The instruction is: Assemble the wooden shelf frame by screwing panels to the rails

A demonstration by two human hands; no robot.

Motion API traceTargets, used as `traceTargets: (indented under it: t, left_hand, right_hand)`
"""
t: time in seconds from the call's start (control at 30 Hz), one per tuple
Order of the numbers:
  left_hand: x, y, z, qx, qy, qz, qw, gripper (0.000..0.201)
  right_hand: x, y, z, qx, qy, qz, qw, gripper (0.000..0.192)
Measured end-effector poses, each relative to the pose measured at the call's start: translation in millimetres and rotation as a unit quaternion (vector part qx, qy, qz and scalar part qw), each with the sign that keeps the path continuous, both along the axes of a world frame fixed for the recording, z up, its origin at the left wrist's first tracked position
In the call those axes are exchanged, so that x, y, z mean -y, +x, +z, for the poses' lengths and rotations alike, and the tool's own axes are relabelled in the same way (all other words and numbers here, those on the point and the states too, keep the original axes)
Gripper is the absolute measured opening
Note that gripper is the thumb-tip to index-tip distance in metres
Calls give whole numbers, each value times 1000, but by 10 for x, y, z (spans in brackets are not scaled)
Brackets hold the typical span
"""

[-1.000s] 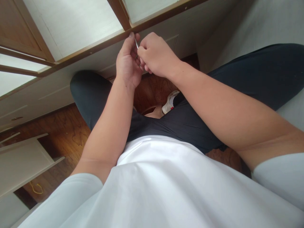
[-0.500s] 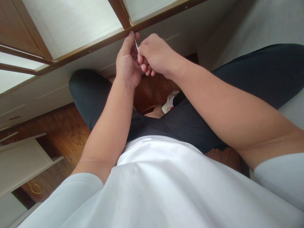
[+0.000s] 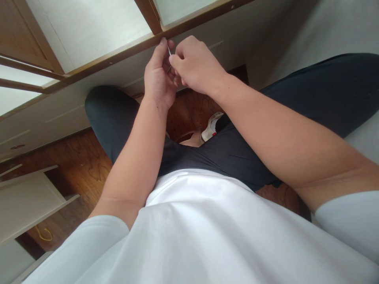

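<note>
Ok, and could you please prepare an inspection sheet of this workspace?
Surface: brown wood-patterned floor; wooden rail close to the left fingertips.
Job's things: thin metal rod, mostly hidden.
Clutter: yellow loop on the floor, at the picture's left.
Hands: right hand closed around the rod; left hand beside it, grip unclear.
Cables: nothing certain seen; the yellow loop might be cord.
Surroundings: pale board-like piece at the picture's left; light shoe showing between the legs.

Your right hand [image 3: 197, 63] hides part of the rod [image 3: 169, 51] and some fingers of your left hand [image 3: 160, 81]. Your view's left side cuts off the pale board [image 3: 29, 199].
</note>
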State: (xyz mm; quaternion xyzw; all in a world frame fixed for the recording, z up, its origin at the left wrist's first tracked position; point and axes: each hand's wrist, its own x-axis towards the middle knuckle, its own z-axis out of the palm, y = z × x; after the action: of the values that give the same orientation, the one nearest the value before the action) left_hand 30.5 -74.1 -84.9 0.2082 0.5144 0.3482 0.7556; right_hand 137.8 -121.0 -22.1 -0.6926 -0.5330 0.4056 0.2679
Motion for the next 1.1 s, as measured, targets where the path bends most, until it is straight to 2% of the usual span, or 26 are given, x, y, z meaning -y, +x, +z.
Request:
traceTargets:
  t: [0.1, 0.2, 0.37, 0.7, 0.93, 1.1]
  left_hand:
    - [-19, -37, -41, 50, 96, -21, 994, 21]
    - [-21, -47, -65, 33, 105, -33, 993, 25]
    - [-15, -24, -49, 18, 97, -20, 995, 28]
    - [-26, -35, -16, 36, 79, -31, 996, 30]
    - [-33, -36, -46, 26, 79, -27, 996, 23]
    - [-38, -33, -39, 34, 51, -8, 998, 22]
  right_hand:
    - [0, 32, -40, 81, 43, 6, 996, 31]
    - [-2, 39, -59, 88, 52, 9, 995, 30]
    - [-23, 34, -81, 93, 55, 10, 994, 27]
    - [-28, 32, -99, 100, 85, 30, 991, 31]
    - [-34, 29, -99, 98, 86, 32, 991, 31]
    - [-30, 35, -102, 99, 84, 41, 991, 32]
